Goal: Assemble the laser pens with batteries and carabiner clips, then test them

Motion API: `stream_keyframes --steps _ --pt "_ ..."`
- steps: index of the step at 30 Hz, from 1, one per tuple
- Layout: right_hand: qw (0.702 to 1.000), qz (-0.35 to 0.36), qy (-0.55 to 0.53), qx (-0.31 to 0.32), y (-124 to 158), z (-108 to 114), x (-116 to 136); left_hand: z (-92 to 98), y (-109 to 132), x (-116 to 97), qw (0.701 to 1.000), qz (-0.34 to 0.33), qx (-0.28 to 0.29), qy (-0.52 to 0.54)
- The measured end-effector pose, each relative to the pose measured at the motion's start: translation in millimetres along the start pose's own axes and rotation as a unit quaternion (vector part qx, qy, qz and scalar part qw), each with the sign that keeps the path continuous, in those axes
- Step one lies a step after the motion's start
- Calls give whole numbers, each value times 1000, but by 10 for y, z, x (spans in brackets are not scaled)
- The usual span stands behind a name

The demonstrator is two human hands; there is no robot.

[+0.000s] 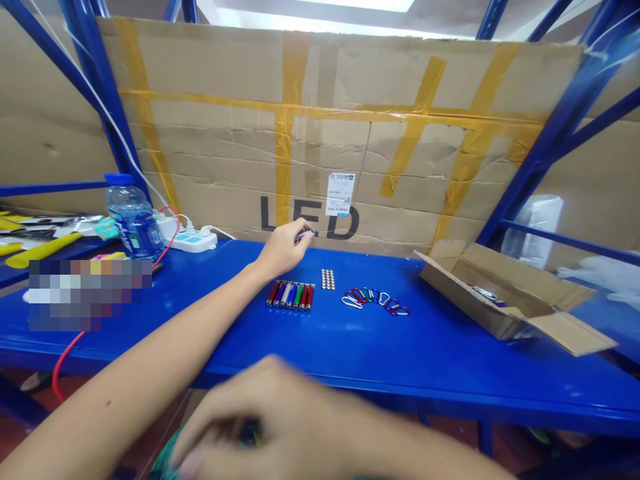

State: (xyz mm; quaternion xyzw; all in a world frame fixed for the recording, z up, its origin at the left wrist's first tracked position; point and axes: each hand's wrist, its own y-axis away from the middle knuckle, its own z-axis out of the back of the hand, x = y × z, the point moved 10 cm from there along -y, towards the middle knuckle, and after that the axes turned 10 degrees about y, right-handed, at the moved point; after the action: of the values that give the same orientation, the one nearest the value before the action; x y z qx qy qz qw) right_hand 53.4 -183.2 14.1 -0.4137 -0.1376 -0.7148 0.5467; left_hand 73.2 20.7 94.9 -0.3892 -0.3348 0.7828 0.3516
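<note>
Several fingers of the left hand (286, 245) are pinched closed around a slim silver-and-dark item (303, 235), held just beyond a row of coloured metal tubes (290, 296) on a blue table (400, 363). Nearer the viewer than that row, the right hand (285, 420) is blurred, its fingers curled; whether they grip anything cannot be told. Just right of the row sits a block of small silver discs (327, 279); farther right, coloured carabiners (373, 297) fan out in an arc. Well to the row's right, an open cardboard box (480, 309), flaps spread, holds a few silver and dark pieces, too small to identify. Left of the row and farther back are a white power strip (193, 241) with plugs in it and a clear, blue-capped bottle (133, 217), its contents unclear.
</note>
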Motion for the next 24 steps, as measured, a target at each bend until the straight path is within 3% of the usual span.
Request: stream_keyframes --steps 2,4,7,9,12,17,24 --pt "969 8 189 -157 139 848 188 -72 2 -80 999 -22 26 9" --pt "902 17 336 -269 319 1548 253 -153 15 -163 998 -44 50 17" --pt "818 4 473 -327 533 2162 -26 -262 49 -258 995 -57 76 22" --pt "806 -6 509 -304 604 2280 -320 -324 77 -308 994 -58 91 25" --pt "817 -6 508 -272 673 2229 -587 -405 121 -382 991 -64 114 33" --pt "833 10 473 -287 719 2147 -585 -485 165 -439 987 -65 139 51" --pt "848 -21 406 -340 785 2230 -700 -561 195 -393 984 -80 161 8"
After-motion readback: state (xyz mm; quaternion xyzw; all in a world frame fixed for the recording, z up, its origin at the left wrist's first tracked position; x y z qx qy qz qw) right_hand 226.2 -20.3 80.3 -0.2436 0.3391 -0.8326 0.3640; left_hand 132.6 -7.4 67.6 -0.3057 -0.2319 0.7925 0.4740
